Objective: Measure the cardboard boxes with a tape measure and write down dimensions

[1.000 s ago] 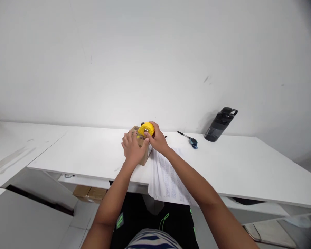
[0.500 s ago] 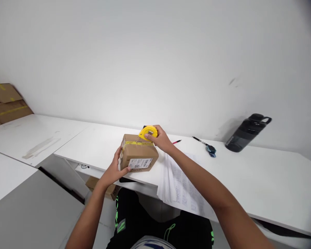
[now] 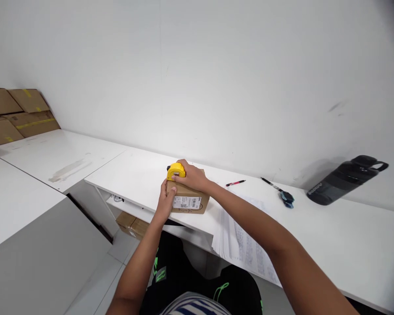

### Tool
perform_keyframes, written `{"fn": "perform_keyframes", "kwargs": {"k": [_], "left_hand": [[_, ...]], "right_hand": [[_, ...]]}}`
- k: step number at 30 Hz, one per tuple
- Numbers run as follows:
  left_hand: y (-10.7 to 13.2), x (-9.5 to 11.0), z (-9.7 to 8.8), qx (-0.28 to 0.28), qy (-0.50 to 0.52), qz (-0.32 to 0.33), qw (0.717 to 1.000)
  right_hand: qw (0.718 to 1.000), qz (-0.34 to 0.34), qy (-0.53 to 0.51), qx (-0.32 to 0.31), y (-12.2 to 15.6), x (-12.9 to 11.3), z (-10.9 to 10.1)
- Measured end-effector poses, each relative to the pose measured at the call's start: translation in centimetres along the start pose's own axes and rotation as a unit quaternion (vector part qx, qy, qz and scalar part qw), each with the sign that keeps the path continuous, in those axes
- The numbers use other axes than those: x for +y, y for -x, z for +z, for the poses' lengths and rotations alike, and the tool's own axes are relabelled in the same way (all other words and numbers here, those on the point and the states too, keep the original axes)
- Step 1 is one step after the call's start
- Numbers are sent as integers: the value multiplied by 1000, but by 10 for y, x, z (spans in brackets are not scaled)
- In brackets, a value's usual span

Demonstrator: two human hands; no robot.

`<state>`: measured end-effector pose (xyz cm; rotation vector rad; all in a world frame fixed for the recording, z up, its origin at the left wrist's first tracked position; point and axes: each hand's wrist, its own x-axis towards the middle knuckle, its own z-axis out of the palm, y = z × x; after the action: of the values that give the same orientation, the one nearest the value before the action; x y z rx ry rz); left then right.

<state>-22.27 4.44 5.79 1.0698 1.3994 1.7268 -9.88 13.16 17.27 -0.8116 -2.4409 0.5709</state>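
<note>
A small cardboard box with a white printed label sits on the white desk in front of me. My right hand is closed round a yellow tape measure, held at the top left edge of the box. My left hand grips the box's left end, thumb on the upper front edge and fingers round the side, just below the tape measure. The right hand and forearm hide much of the box top. Whether any blade is drawn out cannot be seen.
Printed papers lie right of the box. Behind them are a red pen, a black pen and a small dark blue item. A black bottle leans against the wall. Cardboard boxes are stacked far left; others sit below the desk.
My right hand has moved the tape measure left across the box top to its left edge. My left hand has shifted up the box's left end. The view has turned slightly.
</note>
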Motion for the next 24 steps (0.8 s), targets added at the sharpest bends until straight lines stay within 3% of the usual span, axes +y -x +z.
{"fn": "perform_keyframes", "kwargs": {"k": [3,14,19,24], "left_hand": [[5,5,3,25,-15,-13,999],[11,13,3,35,-88,28,995],[7,11,5,40,-81,50,995],[5,8,6,49,-75,67,994]], "right_hand": [[1000,4,10,-3,-3,4,2],[997,-39,50,-53,3,11,-15],[995,-39,41,-80,12,29,-36],[996,-2,4,-86,44,54,-64]]}}
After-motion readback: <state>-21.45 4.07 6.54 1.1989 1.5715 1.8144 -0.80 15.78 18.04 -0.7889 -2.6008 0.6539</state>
